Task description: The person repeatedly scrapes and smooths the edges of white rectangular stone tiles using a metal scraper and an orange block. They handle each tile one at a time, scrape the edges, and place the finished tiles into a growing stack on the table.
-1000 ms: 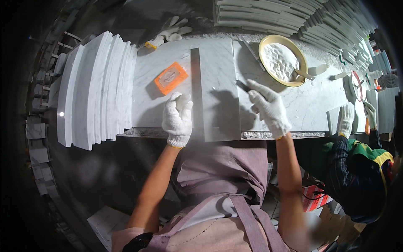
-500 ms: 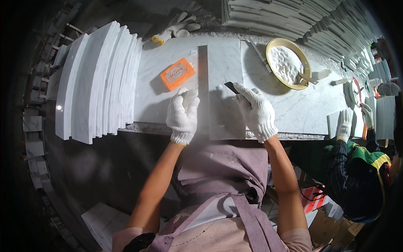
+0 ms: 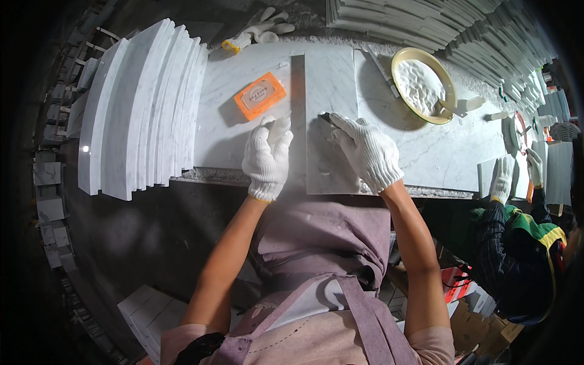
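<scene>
On the pale veined worktop (image 3: 222,143), a narrow slab (image 3: 331,82) rests upper-centre beneath the right hand (image 3: 369,152), which is closed round a dark flat tool (image 3: 325,116) probably best held low and steady, while the left hand (image 3: 266,159) hangs apart, curled, its grip impossible to tell.

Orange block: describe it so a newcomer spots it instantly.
Start at the tall row of white slabs on the left. Just right of it, on the marble top, the orange block lies slightly askew, beyond the left hand. It's rectangular with a pale oval label, and its bright orange sets it apart from the white glove behind.
</scene>
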Demonstrator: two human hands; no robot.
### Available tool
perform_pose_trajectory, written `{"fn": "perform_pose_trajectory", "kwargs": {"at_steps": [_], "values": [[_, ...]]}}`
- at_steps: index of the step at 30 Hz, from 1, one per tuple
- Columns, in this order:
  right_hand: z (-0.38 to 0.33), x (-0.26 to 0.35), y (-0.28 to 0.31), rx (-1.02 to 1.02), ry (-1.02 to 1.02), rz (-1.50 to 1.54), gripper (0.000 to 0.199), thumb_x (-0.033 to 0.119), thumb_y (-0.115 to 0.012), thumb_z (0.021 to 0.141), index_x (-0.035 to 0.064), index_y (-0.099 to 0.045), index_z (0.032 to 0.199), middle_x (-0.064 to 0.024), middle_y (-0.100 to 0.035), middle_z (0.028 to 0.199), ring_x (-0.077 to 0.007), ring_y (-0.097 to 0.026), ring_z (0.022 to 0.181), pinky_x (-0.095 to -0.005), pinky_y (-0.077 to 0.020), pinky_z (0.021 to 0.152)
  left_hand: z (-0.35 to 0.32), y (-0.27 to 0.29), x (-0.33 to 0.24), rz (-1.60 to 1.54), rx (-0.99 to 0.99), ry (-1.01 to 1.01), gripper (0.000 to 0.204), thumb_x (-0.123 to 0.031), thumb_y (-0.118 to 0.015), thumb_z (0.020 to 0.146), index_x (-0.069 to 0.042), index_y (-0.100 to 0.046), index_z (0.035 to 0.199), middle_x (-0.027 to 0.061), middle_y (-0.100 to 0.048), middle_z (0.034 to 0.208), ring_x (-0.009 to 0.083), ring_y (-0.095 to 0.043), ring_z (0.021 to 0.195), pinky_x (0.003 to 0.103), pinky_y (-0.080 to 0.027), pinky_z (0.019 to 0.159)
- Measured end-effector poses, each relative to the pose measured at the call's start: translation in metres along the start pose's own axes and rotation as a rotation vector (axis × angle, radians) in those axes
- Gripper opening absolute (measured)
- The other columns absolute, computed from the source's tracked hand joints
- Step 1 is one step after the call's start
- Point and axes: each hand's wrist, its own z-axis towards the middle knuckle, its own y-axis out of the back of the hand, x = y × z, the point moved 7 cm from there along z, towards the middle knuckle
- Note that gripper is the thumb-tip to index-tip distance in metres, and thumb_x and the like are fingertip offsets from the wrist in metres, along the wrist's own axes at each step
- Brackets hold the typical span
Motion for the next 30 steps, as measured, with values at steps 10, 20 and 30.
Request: {"fn": "perform_pose_trajectory", "kwargs": {"at_steps": [10,20,30], "values": [[0.002,0.001,-0.004,0.099,0.026,-0.066,0.04,0.027,-0.063,0.104,0.0215,-0.069,0.143,-0.0174,-0.074,0.098,-0.0352,-0.074,0.085,-0.0442,-0.058,0.074,0.001,0.0,-0.004,0.095,0.025,-0.061,0.051,-0.017,-0.09,0.084,-0.001,-0.06,0.121,0.0172,-0.075,0.122,0.0383,-0.074,0.105,0.045,-0.06,0.09],[0.001,0.004,0.012,0.002,0.07,0.086,0.039,0.024,-0.064,0.102,0.0207,-0.071,0.14,-0.0185,-0.074,0.097,-0.0357,-0.073,0.083,-0.0438,-0.0582,0.075,-0.001,0.001,-0.002,-0.022,-0.014,-0.057,0.049,-0.015,-0.088,0.086,0.0,-0.064,0.126,0.0161,-0.074,0.123,0.0332,-0.072,0.111,0.042,-0.056,0.098],[-0.011,-0.002,0.005,0.091,0.146,-0.104,0.042,0.027,-0.065,0.101,0.0242,-0.069,0.143,-0.0188,-0.07,0.09,-0.0354,-0.073,0.079,-0.0458,-0.0574,0.069,0.0,-0.001,0.003,-0.03,0.018,0.013,0.048,-0.016,-0.088,0.087,0.0,-0.064,0.125,0.0152,-0.075,0.122,0.0321,-0.072,0.11,0.042,-0.056,0.098]]}}
